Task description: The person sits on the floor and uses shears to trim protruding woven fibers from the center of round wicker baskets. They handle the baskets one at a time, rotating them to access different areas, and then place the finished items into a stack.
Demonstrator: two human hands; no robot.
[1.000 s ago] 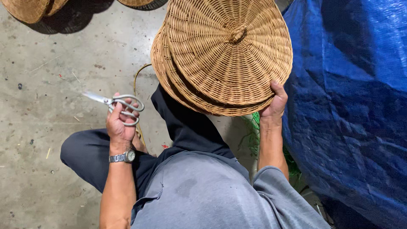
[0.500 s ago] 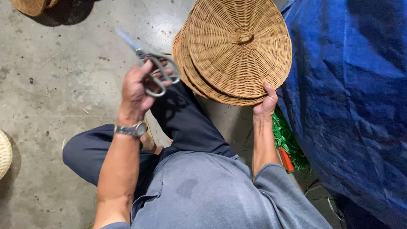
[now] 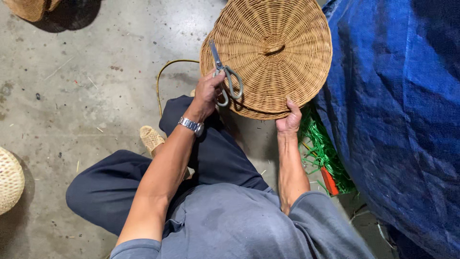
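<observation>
Wicker lids (image 3: 273,52) rest gripped at the rim by the right hand (image 3: 289,120); the left hand (image 3: 208,92) clasps scissors (image 3: 224,76).

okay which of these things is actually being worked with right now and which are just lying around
In use:
- scissors, in the left hand
- stack of round woven lids, gripped at the edge by the right hand

Lying about:
- blue tarp
- green strips
- pale basket
- yellow cord
</observation>
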